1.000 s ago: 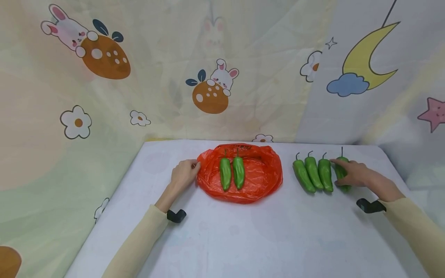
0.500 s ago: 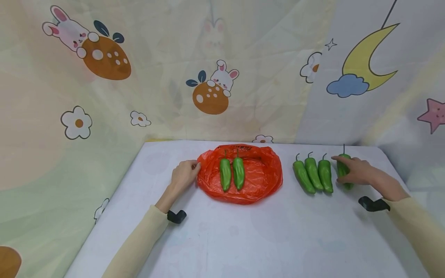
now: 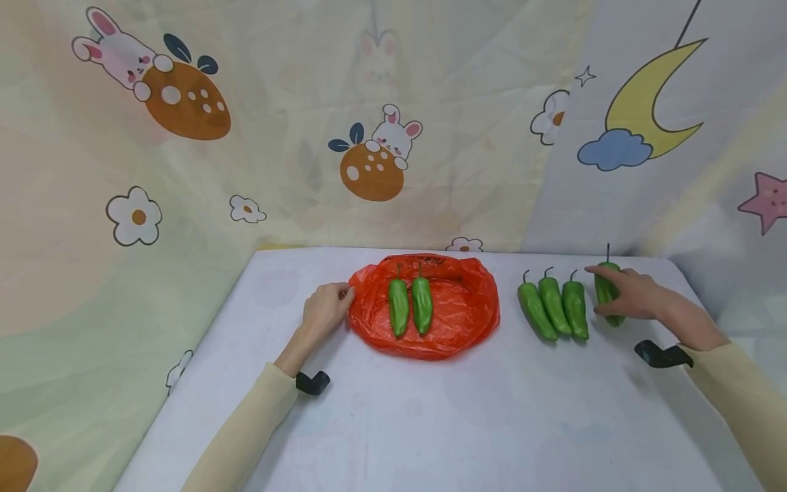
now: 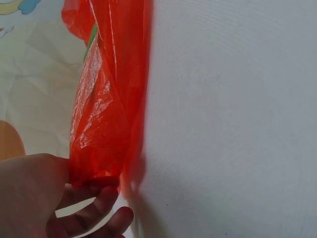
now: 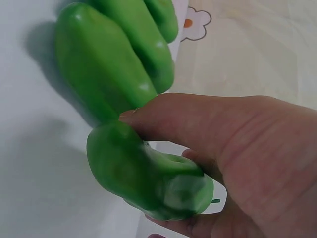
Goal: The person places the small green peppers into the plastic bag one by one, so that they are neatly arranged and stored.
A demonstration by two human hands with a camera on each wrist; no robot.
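Note:
My left hand (image 3: 326,311) pinches the left edge of a red plastic bag (image 3: 458,318), its rim spread round on the table. In the left wrist view the bag's gathered edge (image 4: 99,144) runs between thumb and fingers. Two green peppers (image 3: 398,311) lie side by side in the bag, stems away from me. At the right, my right hand (image 3: 642,297) grips another green pepper (image 3: 605,290) between thumb and fingers. The right wrist view has this held pepper (image 5: 124,166) blunt end toward the camera, close to the neighbouring pepper (image 5: 99,59), seemingly just off the table.
Three more green peppers (image 3: 553,304) lie in a row left of my right hand, stems away from me. The white table (image 3: 467,424) ends at the back against a hanging cloth (image 3: 295,137) printed with rabbits and flowers. Black wrist bands (image 3: 312,383) sit at both cuffs.
My right hand has closed in on the rightmost pepper and shifted it slightly away from me and to the right, apart from the row. The left hand and bag have stayed put.

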